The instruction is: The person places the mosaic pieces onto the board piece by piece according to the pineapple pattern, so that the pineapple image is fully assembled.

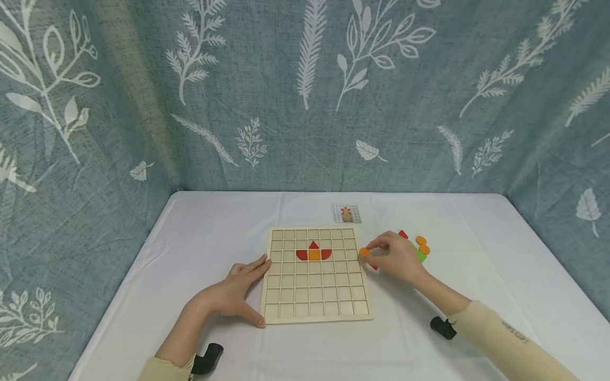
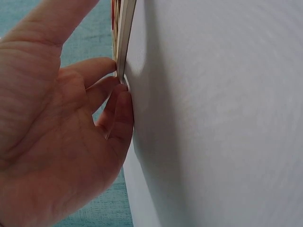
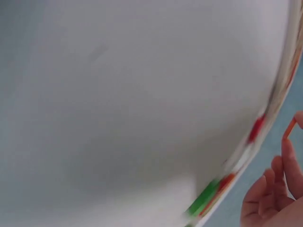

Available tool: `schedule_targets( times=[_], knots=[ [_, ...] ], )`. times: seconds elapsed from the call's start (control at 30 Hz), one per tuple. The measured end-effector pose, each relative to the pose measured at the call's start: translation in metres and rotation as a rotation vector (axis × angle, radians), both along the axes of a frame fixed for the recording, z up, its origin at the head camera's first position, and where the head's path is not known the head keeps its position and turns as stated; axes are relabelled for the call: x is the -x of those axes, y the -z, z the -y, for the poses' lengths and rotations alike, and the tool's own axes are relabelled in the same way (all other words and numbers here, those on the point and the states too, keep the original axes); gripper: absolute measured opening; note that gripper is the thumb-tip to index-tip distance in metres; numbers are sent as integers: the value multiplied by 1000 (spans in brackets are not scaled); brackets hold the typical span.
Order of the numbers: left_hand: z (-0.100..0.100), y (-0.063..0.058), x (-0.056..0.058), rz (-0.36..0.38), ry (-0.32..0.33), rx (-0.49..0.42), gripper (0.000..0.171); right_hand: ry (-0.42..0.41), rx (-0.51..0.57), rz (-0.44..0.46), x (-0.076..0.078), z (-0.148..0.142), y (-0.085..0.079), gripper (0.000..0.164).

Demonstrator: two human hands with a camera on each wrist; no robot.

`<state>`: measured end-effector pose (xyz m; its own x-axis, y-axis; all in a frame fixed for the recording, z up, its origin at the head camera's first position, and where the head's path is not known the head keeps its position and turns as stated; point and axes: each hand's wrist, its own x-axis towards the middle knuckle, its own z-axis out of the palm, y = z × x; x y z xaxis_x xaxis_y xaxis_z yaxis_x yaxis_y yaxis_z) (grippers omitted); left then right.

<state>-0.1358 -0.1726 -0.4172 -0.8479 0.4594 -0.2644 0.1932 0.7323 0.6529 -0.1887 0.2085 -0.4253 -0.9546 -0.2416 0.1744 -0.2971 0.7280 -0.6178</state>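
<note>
A wooden grid board (image 1: 288, 281) lies flat on the table. On its upper squares sit a red triangle (image 1: 313, 245), an orange square (image 1: 314, 254) and two red quarter-round pieces (image 1: 302, 255), one on each side of the square. My left hand (image 1: 232, 290) spreads along the board's left edge, fingertips at the side and thumb by the near corner. With thumb and forefinger, my right hand (image 1: 399, 257) pinches an orange disc (image 3: 289, 128) just off the board's right edge. In the right wrist view the other fingers curl loosely below the disc.
Right of the board, partly behind my right hand, lie loose pieces: orange discs (image 1: 421, 240), green pieces (image 1: 421, 256) and red ones (image 1: 403, 234). A small pattern card (image 1: 347, 214) lies beyond the board. A leaf-print curtain (image 1: 286, 132) hangs behind the white table (image 1: 219, 222).
</note>
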Motion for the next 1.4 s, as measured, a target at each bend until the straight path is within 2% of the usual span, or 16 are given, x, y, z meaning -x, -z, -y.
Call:
schedule_targets(
  times=[0.17, 0.43, 0.6, 0.83, 1.1, 1.23, 1.4],
  knots=[
    [1, 2, 1, -11, -2, 8, 126, -90, 15, 59, -1, 37, -4, 17],
    [2, 5, 4, -11, 6, 1, 126, -243, -43, 38, 3, 77, -1, 18],
    [0, 4, 4, -10, 9, 0, 126, -285, -88, 17, 4, 89, -2, 19],
    [-1, 3, 5, -14, 13, -2, 126, -328, -96, 26, 5, 92, -1, 19],
    [0, 4, 4, -15, 8, 14, 126, -312, -17, 48, 2, 85, 1, 16],
    [0, 4, 2, -9, 5, 20, 127, -258, 46, 78, 0, 76, -2, 12],
    [1, 6, 1, -12, 9, 20, 126, -160, 107, 125, -2, 57, -8, 16]
  ],
)
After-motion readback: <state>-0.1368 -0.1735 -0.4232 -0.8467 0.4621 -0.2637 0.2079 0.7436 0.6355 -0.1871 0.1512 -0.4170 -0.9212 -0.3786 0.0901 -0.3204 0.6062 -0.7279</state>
